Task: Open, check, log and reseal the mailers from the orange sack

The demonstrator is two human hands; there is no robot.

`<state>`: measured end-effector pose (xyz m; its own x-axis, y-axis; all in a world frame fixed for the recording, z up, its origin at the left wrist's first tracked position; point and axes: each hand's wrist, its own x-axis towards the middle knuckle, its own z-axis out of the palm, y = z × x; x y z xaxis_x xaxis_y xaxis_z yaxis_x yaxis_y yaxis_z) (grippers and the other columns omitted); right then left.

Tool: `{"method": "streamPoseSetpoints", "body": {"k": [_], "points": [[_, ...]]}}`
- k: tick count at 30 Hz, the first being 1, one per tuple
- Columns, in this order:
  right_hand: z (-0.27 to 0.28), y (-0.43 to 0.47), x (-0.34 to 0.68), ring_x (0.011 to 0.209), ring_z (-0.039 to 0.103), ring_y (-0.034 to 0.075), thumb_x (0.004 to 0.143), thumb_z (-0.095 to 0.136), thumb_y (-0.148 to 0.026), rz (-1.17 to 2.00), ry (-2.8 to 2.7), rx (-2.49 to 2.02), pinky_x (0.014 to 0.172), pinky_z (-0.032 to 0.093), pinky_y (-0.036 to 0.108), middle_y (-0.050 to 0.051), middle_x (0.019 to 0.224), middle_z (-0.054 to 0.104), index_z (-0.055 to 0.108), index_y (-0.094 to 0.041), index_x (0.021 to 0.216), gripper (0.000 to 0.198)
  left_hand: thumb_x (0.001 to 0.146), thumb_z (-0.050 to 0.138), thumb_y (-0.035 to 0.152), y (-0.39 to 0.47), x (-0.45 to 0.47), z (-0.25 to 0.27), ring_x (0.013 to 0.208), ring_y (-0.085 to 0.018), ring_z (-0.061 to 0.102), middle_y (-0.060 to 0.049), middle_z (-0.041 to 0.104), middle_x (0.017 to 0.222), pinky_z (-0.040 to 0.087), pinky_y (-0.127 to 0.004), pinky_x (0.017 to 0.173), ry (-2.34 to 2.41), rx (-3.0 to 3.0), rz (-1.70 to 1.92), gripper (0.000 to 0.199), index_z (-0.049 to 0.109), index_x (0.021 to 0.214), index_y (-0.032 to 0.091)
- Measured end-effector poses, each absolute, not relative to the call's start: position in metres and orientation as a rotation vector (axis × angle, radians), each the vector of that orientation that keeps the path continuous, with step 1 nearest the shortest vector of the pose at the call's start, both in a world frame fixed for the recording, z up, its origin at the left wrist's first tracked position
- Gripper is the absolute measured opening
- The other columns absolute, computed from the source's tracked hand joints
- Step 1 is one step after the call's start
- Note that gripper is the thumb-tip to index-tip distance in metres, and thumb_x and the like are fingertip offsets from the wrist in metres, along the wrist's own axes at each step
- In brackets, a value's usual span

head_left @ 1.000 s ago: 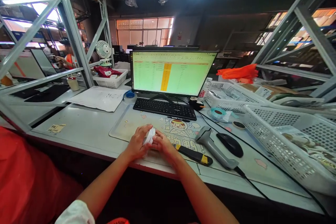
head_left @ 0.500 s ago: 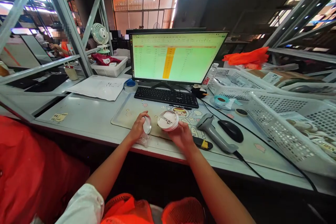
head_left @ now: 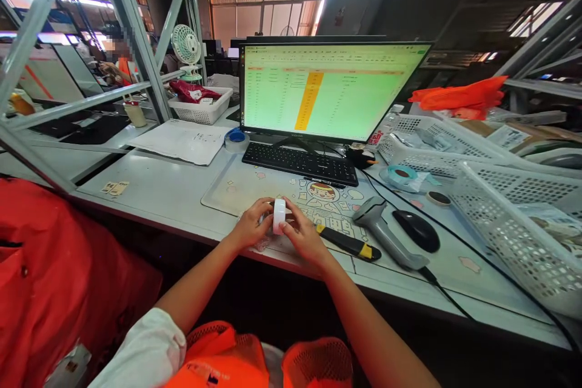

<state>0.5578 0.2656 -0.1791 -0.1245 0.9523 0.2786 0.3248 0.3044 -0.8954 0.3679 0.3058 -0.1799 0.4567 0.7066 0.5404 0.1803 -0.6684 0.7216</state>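
Observation:
My right hand (head_left: 305,236) is closed on a round white jar (head_left: 279,216), held on edge so its smooth white side shows. Close against it on the left, my left hand (head_left: 251,224) has its fingers curled round a silver-rimmed disc like a lid, mostly hidden by the fingers. Crumpled clear plastic (head_left: 262,244) shows under the left hand at the table's front edge. Just right of my right hand lies a black-and-yellow utility knife (head_left: 349,242) on the printed desk mat (head_left: 227,194).
A grey barcode scanner (head_left: 386,236) and black mouse (head_left: 416,230) lie to the right, with a cable running past. Behind are a keyboard (head_left: 297,163) and monitor (head_left: 327,97). White baskets (head_left: 504,218) stand right; papers (head_left: 179,140) lie left. Another person sits far left.
The jar has turned from showing its lettered face to standing on edge, and my hands have come together around it. The view has shifted slightly.

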Motion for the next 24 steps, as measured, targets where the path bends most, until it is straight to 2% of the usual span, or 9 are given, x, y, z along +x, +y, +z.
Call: {"method": "streamPoseSetpoints", "body": {"k": [4, 8, 12, 15, 19, 24], "points": [[-0.175, 0.264, 0.558, 0.106, 0.065, 0.029, 0.083, 0.068, -0.049, 0.710, -1.686, -1.262, 0.089, 0.057, 0.048, 0.017, 0.145, 0.057, 0.053, -0.021, 0.151, 0.075, 0.100, 0.047, 0.027, 0.306, 0.367, -0.180, 0.130, -0.022, 0.059, -0.011, 0.060, 0.140, 0.045, -0.037, 0.114, 0.739, 2.118, 1.157, 0.019, 0.065, 0.104, 0.020], [-0.177, 0.267, 0.565, 0.103, 0.067, 0.030, 0.076, 0.072, -0.055, 0.972, -1.402, -1.168, 0.085, 0.058, 0.046, 0.015, 0.137, 0.064, 0.062, -0.020, 0.138, 0.072, 0.096, 0.049, 0.025, 0.308, 0.368, -0.182, 0.127, -0.023, 0.061, -0.011, 0.065, 0.134, 0.047, -0.038, 0.112, 0.781, 2.075, 1.194, 0.016, 0.064, 0.096, 0.019], [-0.179, 0.267, 0.572, 0.090, 0.069, 0.029, 0.084, 0.052, -0.069, 1.220, -1.095, -1.027, 0.075, 0.059, 0.044, 0.012, 0.112, 0.074, 0.066, -0.019, 0.118, 0.062, 0.095, 0.046, 0.022, 0.309, 0.369, -0.183, 0.122, -0.022, 0.063, -0.012, 0.069, 0.128, 0.049, -0.037, 0.109, 0.782, 2.065, 1.206, 0.028, 0.065, 0.114, 0.017], [-0.178, 0.264, 0.575, 0.084, 0.069, 0.027, 0.082, 0.058, -0.067, 1.305, -1.013, -0.973, 0.071, 0.059, 0.040, 0.010, 0.104, 0.075, 0.067, -0.020, 0.110, 0.056, 0.093, 0.046, 0.021, 0.308, 0.369, -0.181, 0.125, -0.023, 0.062, -0.013, 0.068, 0.132, 0.048, -0.038, 0.110, 0.803, 2.081, 1.173, 0.035, 0.064, 0.123, 0.017], [-0.177, 0.265, 0.577, 0.088, 0.070, 0.028, 0.083, 0.060, -0.065, 1.296, -1.076, -0.977, 0.071, 0.059, 0.038, 0.010, 0.102, 0.075, 0.068, -0.018, 0.118, 0.059, 0.094, 0.045, 0.021, 0.309, 0.370, -0.182, 0.128, -0.023, 0.061, -0.014, 0.066, 0.136, 0.048, -0.038, 0.112, 0.811, 2.100, 1.179, 0.036, 0.063, 0.125, 0.016], [-0.172, 0.264, 0.576, 0.097, 0.070, 0.029, 0.079, 0.071, -0.060, 1.106, -1.326, -1.091, 0.074, 0.060, 0.039, 0.013, 0.125, 0.071, 0.066, -0.018, 0.132, 0.068, 0.099, 0.046, 0.027, 0.304, 0.369, -0.184, 0.130, -0.023, 0.060, -0.012, 0.063, 0.138, 0.047, -0.037, 0.112, 0.769, 2.177, 1.182, 0.025, 0.065, 0.115, 0.019]]}}
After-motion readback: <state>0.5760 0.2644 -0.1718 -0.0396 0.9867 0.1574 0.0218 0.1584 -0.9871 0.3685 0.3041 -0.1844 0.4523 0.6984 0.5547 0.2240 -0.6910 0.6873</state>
